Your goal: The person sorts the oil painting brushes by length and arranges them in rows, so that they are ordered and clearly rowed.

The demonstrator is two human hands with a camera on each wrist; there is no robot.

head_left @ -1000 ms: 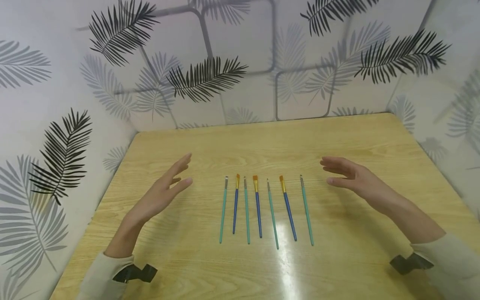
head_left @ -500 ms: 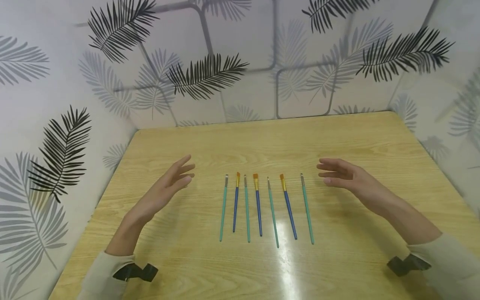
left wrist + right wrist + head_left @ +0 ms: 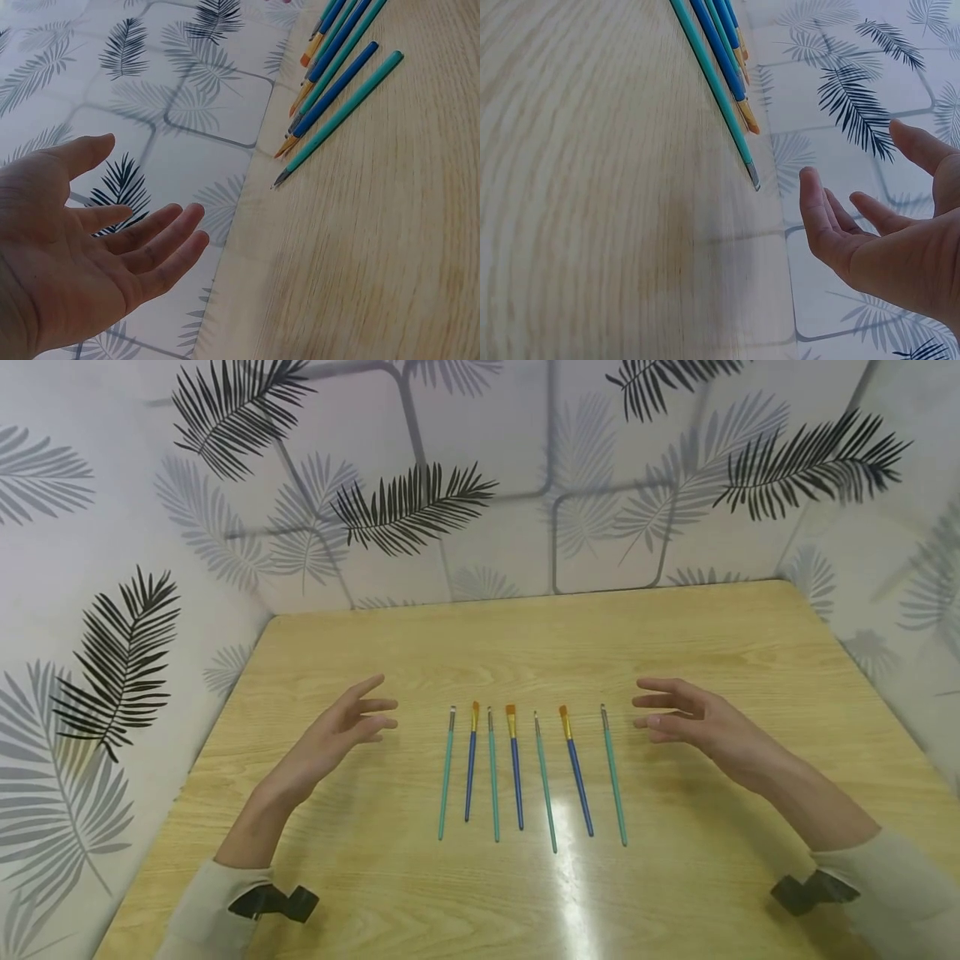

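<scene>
Several thin paintbrushes lie side by side in a row on the wooden table, bristles toward the wall. In the head view a teal-handled paintbrush (image 3: pixel 446 785) marks the left end and another teal paintbrush (image 3: pixel 613 777) the right end. Between them are more teal ones and blue paintbrushes with orange bristles, such as the middle blue paintbrush (image 3: pixel 517 781). My left hand (image 3: pixel 330 735) hovers left of the row, palm inward, fingers loosely spread and holding nothing. On the other side my right hand (image 3: pixel 701 722) is held over the table, its fingers slightly bent and nothing in them.
The light wood table (image 3: pixel 360 877) reaches back to a wall (image 3: pixel 495 552) printed with leaves and grey lines. Black wrist straps (image 3: pixel 273 903) sit on both sleeves. A strip of glare crosses the table near the front.
The left hand's fingers have spread apart and shifted slightly toward the brushes. The right hand has drifted a little inward, its fingers parting slightly. The brushes have stayed in place.
</scene>
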